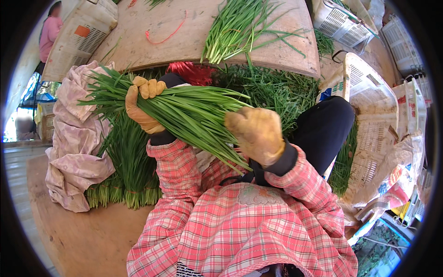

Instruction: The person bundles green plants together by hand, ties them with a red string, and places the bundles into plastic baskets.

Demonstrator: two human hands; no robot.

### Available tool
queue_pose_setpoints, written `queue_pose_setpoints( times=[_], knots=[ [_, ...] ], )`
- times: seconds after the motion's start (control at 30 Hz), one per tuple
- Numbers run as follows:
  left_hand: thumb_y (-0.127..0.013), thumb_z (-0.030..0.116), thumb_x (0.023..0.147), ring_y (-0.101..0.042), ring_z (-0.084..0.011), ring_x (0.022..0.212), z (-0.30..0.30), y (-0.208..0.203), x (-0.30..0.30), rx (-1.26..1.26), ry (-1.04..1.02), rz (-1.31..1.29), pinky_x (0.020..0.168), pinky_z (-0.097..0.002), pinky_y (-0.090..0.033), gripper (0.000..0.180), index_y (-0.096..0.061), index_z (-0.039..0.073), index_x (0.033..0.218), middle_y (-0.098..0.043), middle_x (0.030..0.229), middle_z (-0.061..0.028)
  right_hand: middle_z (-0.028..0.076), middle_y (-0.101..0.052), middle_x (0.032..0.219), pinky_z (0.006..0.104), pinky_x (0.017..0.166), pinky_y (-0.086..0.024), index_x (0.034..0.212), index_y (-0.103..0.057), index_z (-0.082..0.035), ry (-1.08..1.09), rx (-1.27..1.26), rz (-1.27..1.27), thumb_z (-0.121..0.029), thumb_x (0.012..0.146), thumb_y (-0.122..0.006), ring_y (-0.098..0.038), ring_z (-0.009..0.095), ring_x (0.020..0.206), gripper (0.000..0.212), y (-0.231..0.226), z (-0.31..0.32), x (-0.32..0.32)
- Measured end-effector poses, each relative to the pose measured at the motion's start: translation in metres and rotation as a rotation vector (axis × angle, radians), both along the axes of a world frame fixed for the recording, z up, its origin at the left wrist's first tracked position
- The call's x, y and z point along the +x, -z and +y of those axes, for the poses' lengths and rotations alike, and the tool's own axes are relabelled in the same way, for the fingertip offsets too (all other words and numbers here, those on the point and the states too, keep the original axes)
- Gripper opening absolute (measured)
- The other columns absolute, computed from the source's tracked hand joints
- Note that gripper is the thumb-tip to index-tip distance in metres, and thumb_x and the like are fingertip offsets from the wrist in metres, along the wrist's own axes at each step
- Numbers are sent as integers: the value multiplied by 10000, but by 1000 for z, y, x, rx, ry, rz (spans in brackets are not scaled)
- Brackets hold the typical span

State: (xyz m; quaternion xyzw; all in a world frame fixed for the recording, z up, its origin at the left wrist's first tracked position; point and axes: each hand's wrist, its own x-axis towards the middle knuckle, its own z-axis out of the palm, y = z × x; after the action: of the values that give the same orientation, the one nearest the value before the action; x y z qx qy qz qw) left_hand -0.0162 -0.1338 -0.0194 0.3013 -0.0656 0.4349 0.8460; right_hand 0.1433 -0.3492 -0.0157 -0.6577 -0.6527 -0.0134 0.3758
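A long bunch of green garlic chives (198,111) lies slantwise over my lap, leaf tips at the upper left and pale stem ends at the lower right. My gloved left hand (144,108) wraps round it closer to the leafy end. Against the stem side, my gloved right hand (258,135) is curled closed and a little blurred; whatever its fingers hold is hidden. Beside my left arm stand several tied chive bundles (129,161), partly under a pale pink cloth (69,143). Beyond my hands, loose chives (235,32) rest on a wooden board (152,51).
A red string (168,38) lies on the board, and red ties (191,75) bunch below its edge. Loose green leaves (277,87) heap under the board. White plastic crates (369,120) stand at the right, another crate (83,39) at the upper left. A person (50,32) is in the background.
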Motion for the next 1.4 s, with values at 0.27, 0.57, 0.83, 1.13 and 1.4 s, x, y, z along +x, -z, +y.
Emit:
queue_pose_setpoints(
  times=[0.27, 0.57, 0.83, 1.13, 1.4],
  knots=[
    [-542, 117, 871, -384, -119, 641, 23, -47, -48, 39, -244, 146, 696, -282, -355, 119, -453, 82, 801, -408, 673, 11, 113, -569, 715, 395, 528, -462, 798, -584, -49, 240, -572, -256, -165, 742, -670, -583, 294, 608, 155, 60, -88, 81],
    [-562, 173, 889, -504, -121, 674, -42, -126, 52, 390, -475, 752, 645, -245, -423, 181, -571, -6, 912, -530, 759, -15, 265, -373, 1380, 409, 1075, -295, 1408, -216, 59, -124, 38, 308, -460, 569, -841, -357, 380, 1296, 1167, -28, 1, 25],
    [-579, 205, 863, -543, -135, 581, -103, -142, 167, 845, -47, 1031, 542, -269, -437, 214, -648, 14, 795, -613, 675, -48, 68, -629, 997, 312, 789, -508, 1221, -502, 2, -377, -80, 1667, -141, 638, -818, -604, 162, 868, 679, -20, -3, 34],
    [-536, 295, 920, -569, -168, 1019, -62, -40, 145, 425, 563, 877, 874, -299, -464, 418, -500, 27, 1238, -575, 1168, -73, 123, -635, 1028, 352, 771, -549, 1259, -476, 22, -437, 231, 1872, -319, 614, -824, -639, 209, 865, 808, 24, -28, 72],
    [-667, 245, 835, -600, -136, 875, -117, 56, 97, 382, 747, 915, 766, -280, -490, 429, -541, 9, 1171, -624, 1023, -43, 123, -663, 963, 343, 704, -555, 1130, -557, 43, 17, 148, 1900, -257, 745, -770, -652, 201, 778, 533, 59, -8, 88]
  ],
)
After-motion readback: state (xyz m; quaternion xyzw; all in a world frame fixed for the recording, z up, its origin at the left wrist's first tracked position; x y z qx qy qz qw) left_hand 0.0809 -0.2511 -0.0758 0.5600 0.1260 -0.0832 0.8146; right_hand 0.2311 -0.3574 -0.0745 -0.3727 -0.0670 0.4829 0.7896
